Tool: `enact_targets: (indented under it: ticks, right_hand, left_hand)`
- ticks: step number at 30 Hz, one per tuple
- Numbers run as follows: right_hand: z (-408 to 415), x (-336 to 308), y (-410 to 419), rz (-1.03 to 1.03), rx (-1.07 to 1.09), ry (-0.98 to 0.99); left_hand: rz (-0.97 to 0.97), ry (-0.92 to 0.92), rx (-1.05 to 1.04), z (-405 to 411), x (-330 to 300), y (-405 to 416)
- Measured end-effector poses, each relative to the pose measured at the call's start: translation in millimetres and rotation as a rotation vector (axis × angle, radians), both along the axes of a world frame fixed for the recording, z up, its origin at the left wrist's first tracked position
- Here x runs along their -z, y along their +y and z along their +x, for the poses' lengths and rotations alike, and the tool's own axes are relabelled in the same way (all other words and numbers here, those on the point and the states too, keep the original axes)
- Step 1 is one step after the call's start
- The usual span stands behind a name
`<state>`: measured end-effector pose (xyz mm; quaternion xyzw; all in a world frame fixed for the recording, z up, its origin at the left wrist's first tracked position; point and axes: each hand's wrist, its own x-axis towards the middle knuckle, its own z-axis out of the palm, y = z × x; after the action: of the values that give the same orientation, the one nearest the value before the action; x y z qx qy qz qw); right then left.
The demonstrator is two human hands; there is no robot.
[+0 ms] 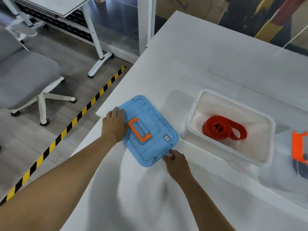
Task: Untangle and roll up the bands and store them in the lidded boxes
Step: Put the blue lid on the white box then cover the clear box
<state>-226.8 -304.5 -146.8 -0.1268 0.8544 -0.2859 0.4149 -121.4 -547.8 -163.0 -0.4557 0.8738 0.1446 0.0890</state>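
A blue lid with an orange handle lies flat on the white table. My left hand grips its far left end, fingers curled over the edge. My right hand pinches its near right edge at the latch. To the right stands an open translucent white box holding a rolled red band, whose loose end loops out to the right. A second box with an orange handle sits at the right edge, only partly in view.
The table's left edge runs diagonally beside my left arm, with a yellow-black floor stripe below it. A grey office chair and a white desk stand on the floor to the left. A glass panel rises behind the table.
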Motion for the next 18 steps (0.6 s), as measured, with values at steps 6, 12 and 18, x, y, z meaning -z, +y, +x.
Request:
enact_targets:
  ticks: [6, 12, 18]
  right_hand:
    - [4, -9, -9, -0.128, 0.209, -0.148]
    - [7, -29, -23, -0.232, 0.253, -0.08]
    - [8, -72, -32, -0.379, 0.149, 0.138]
  left_hand:
    - [-0.033, 0.015, -0.114, 10, -7, 2]
    - [0.164, 0.122, -0.38, 30, -17, -1]
    - [0.198, 0.33, -0.501, 46, -28, 4]
